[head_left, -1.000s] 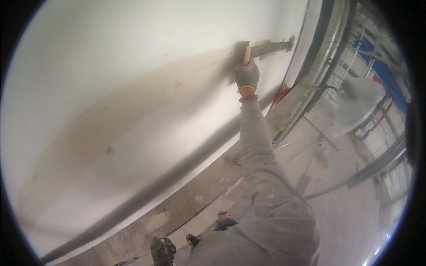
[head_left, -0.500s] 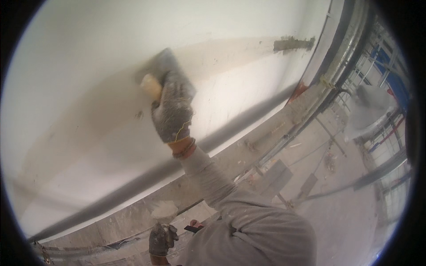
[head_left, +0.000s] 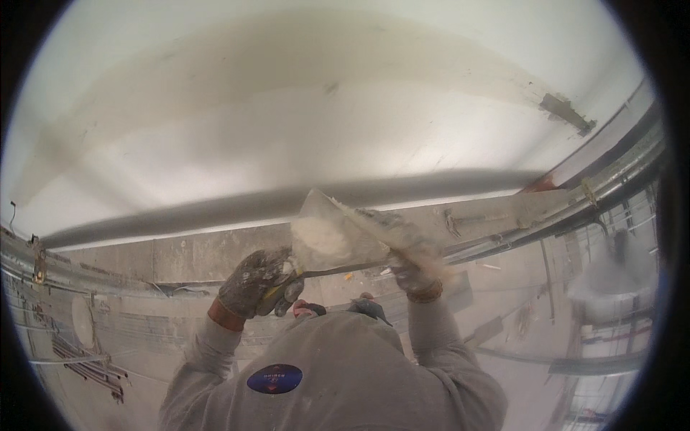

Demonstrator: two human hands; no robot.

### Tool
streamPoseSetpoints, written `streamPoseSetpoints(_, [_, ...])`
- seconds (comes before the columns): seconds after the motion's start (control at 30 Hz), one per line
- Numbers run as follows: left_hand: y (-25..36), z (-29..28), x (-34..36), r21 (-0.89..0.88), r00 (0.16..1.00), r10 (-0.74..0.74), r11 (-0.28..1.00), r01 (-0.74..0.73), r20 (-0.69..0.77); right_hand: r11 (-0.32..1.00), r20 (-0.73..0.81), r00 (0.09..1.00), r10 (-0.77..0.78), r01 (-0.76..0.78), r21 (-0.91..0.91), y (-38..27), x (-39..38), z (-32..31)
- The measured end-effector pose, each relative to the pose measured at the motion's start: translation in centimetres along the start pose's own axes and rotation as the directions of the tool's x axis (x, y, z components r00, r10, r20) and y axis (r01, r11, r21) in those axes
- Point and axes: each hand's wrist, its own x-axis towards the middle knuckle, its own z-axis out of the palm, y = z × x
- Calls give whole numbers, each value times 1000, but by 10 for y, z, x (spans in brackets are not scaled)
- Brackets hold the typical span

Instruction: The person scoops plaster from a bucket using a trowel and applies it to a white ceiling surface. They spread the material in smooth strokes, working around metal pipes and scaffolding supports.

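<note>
My left hand [head_left: 259,282], in a dusty grey work glove, is closed round the handle of a putty knife. Its wide, thin blade [head_left: 332,248] points up and to the right and carries a whitish heap of filler [head_left: 318,235]. Also gloved, my right hand [head_left: 411,260] is closed on a plastering trowel [head_left: 381,233], blurred by motion. The trowel's edge meets or crosses the putty knife's blade; the blur hides the exact contact. Both tools are held in front of my chest, apart from the white wall [head_left: 237,136].
A wide beige smear [head_left: 316,54] arches over the wall, with a dark rough patch [head_left: 568,115] at its right. Below runs a concrete ledge [head_left: 180,255]. Metal scaffold tubes [head_left: 625,169] stand at right, near a pale, dusty lamp-like object [head_left: 611,276]. My shoes [head_left: 369,307] show below.
My right hand has left the wall with the trowel and come down to the putty knife. My left hand has risen with the loaded blade. The view has turned left.
</note>
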Motion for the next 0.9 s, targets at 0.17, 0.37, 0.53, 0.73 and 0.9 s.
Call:
streamPoseSetpoints(0.17, [-10,32,14,-12,995,-73,997,74,72,812,123,985,125,-30,-583,-9,-8,-52])
streamPoseSetpoints(0.37, [-46,111,74,643,882,440,629,-437,168,884,-607,644,466,-372,285,-29,-81,-138])
streamPoseSetpoints(0.53, [-97,160,140,930,602,712,-224,-291,360,726,-526,580,622,-175,665,-71,-74,-132])
streamPoseSetpoints(0.73, [-135,195,194,941,746,579,-271,-203,328,630,-465,496,733,-237,739,-109,-79,-159])
streamPoseSetpoints(0.9, [-162,205,225,968,826,506,-168,-189,249,542,-279,578,767,-352,763,-136,-96,-216])
